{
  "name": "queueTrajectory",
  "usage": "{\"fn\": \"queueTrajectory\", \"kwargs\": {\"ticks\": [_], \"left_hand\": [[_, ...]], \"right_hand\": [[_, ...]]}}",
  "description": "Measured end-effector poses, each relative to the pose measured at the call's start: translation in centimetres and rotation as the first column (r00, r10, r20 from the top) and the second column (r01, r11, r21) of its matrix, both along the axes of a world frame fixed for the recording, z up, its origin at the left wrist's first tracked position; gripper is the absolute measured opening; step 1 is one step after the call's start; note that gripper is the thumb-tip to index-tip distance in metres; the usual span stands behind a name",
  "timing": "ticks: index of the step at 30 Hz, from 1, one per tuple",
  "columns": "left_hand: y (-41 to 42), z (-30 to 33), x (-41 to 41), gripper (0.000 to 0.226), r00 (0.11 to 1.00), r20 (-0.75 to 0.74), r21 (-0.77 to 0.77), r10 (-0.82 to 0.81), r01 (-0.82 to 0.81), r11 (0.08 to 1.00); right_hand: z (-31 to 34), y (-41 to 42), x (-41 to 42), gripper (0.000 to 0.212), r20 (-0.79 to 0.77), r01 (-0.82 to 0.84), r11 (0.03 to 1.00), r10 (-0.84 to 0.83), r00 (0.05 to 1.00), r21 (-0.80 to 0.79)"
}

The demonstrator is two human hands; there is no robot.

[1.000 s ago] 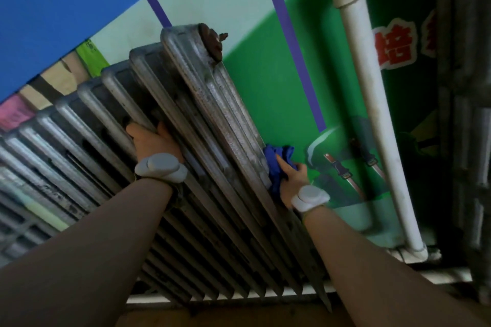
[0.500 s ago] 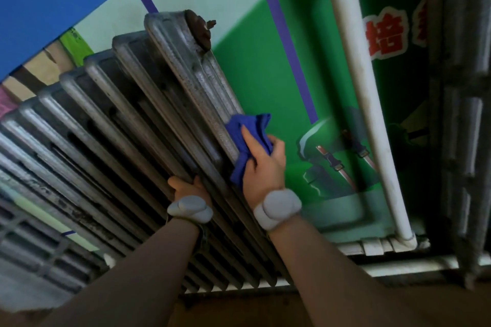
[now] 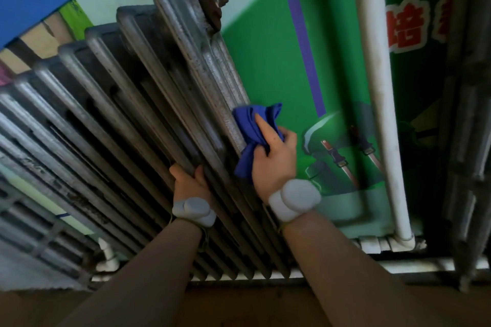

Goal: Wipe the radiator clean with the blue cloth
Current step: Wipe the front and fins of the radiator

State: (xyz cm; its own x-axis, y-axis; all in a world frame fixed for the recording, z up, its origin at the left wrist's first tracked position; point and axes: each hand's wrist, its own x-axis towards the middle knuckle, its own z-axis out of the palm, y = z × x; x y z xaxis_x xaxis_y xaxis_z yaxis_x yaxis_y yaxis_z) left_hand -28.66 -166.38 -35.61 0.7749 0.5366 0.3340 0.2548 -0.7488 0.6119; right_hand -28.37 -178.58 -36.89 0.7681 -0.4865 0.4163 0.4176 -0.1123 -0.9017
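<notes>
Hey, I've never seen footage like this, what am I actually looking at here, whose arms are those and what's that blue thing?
This is one picture from a wide-angle camera worn on a person's head, looking down at their own arms. There is no machine. The grey ribbed object is a metal radiator against a painted wall. The right hand grips a bunched blue cloth and presses it on the radiator's end section. The left hand holds one of the ribs, fingers curled round it. Both wrists wear grey bands. A white pipe runs down the wall to the right.
</notes>
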Motion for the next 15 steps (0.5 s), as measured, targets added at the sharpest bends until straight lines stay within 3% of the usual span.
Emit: {"fn": "queueTrajectory", "kwargs": {"ticks": [3, 6, 8, 11, 13, 15], "left_hand": [[0.5, -0.5, 0.3, 0.046, 0.998, 0.058, -0.018, -0.035, 0.037, 0.999], [0.6, -0.7, 0.5, 0.048, 0.997, 0.076, -0.018, -0.034, 0.036, 0.999], [0.4, -0.6, 0.3, 0.050, 0.996, 0.083, -0.007, -0.023, 0.023, 1.000], [0.5, -0.7, 0.4, 0.051, 0.996, 0.088, -0.007, -0.021, 0.021, 1.000], [0.5, -1.0, 0.6, 0.049, 0.997, 0.078, -0.011, -0.010, 0.011, 1.000], [0.5, -1.0, 0.9, 0.050, 0.996, 0.092, 0.000, -0.014, 0.014, 1.000]], "right_hand": [[-1.6, 1.5, -0.7, 0.057, 0.059, 0.071, 0.997, -0.069, 0.996, -0.029], [-7.9, 2.3, -1.3, 0.051, -0.106, 0.123, 0.992, -0.121, 0.987, 0.010], [-11.6, 1.7, -2.6, 0.046, -0.285, 0.023, 0.990, 0.018, 0.958, 0.140], [-14.0, 0.4, -2.9, 0.055, -0.424, -0.105, 0.974, 0.184, 0.887, 0.202], [-12.7, -0.7, -1.4, 0.054, -0.381, -0.071, 0.947, 0.194, 0.904, 0.314], [-9.0, -1.6, 0.0, 0.053, -0.269, -0.038, 0.962, 0.114, 0.956, 0.271]]}}
